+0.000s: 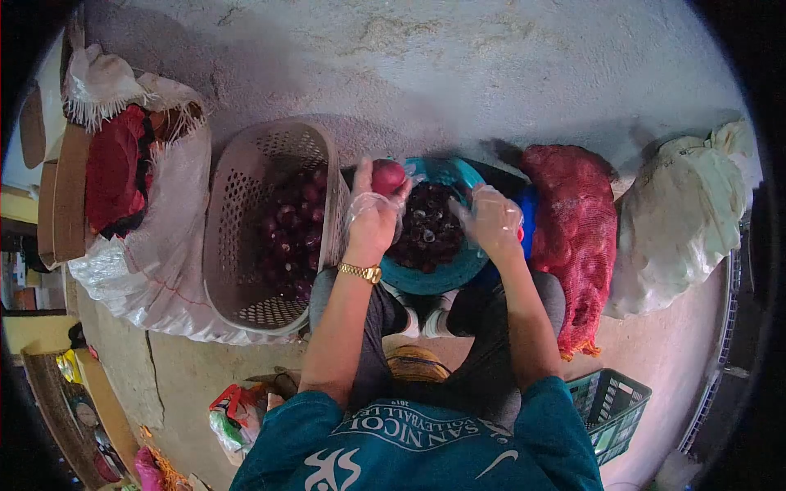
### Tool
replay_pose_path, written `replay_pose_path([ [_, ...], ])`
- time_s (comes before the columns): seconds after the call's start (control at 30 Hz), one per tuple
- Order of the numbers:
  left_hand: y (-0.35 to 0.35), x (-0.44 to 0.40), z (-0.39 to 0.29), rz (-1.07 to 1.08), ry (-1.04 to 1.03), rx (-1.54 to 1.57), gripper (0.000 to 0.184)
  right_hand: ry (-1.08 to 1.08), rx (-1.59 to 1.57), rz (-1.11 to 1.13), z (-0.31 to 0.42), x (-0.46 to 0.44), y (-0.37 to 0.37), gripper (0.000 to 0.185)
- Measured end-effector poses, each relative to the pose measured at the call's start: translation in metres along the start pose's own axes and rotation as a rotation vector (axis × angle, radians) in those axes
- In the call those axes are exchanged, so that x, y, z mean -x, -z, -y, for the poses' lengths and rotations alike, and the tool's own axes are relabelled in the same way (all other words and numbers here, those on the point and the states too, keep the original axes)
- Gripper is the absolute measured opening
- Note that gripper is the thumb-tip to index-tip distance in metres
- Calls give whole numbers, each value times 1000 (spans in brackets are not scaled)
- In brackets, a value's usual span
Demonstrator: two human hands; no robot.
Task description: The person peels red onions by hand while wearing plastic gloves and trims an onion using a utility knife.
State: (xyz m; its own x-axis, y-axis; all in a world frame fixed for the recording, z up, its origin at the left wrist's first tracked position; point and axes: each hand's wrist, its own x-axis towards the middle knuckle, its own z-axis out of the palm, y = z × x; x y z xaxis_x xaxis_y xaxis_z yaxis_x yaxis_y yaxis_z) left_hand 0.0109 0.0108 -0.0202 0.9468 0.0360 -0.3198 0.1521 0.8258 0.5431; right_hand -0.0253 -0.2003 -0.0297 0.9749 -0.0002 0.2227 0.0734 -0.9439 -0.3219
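My left hand, in a clear plastic glove, grips a red onion above the left rim of a teal basin. In the basin lies a dark heap of onion skins and scraps. My right hand, also gloved, is curled over the basin's right edge, apart from the onion. A small red bit shows beside its palm, but what its fingers hold is hidden. Left of the basin stands a grey perforated laundry-type basket with many red onions inside.
A full red mesh sack and a whitish sack stand to the right. White woven sacking and a cardboard box are at the left. A dark green crate sits behind at right. A concrete wall runs ahead.
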Motion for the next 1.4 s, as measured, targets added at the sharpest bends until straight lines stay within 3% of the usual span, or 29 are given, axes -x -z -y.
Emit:
replay_pose_path([
  [0.1, -2, -1, 4, 7, 50, -73, 43, -122, -75, 31, 17, -14, 25, 50],
  [0.23, -7, 5, -1, 7, 140, -167, 47, -17, -385, -38, 23, -15, 41, 62],
  [0.3, -15, 10, -1, 36, 157, -135, 48, 8, -516, 44, 30, -17, 47, 69],
  [0.47, -16, 10, 8, 48, 270, -179, 46, 146, -258, 115, 26, -15, 45, 70],
  [0.53, -18, 11, 11, 72, 333, -166, 47, 231, -390, -57, 20, -13, 33, 70],
  [0.63, -26, 20, 10, 109, 305, -209, 51, 176, -355, 57, 21, -12, 44, 70],
  [0.73, -28, 23, 8, 144, 287, -305, 50, 263, -337, -51, 20, -9, 38, 65],
  [0.9, -12, 13, 17, 240, 270, -370, 50, 259, -293, -12, 18, -7, 33, 67],
  [1.17, -18, 17, 10, 188, 279, -406, 51, 235, -305, 48, 21, -7, 41, 66],
  [1.4, -20, 18, 10, 209, 268, -434, 52, 254, -324, -53, 20, -6, 34, 61],
])
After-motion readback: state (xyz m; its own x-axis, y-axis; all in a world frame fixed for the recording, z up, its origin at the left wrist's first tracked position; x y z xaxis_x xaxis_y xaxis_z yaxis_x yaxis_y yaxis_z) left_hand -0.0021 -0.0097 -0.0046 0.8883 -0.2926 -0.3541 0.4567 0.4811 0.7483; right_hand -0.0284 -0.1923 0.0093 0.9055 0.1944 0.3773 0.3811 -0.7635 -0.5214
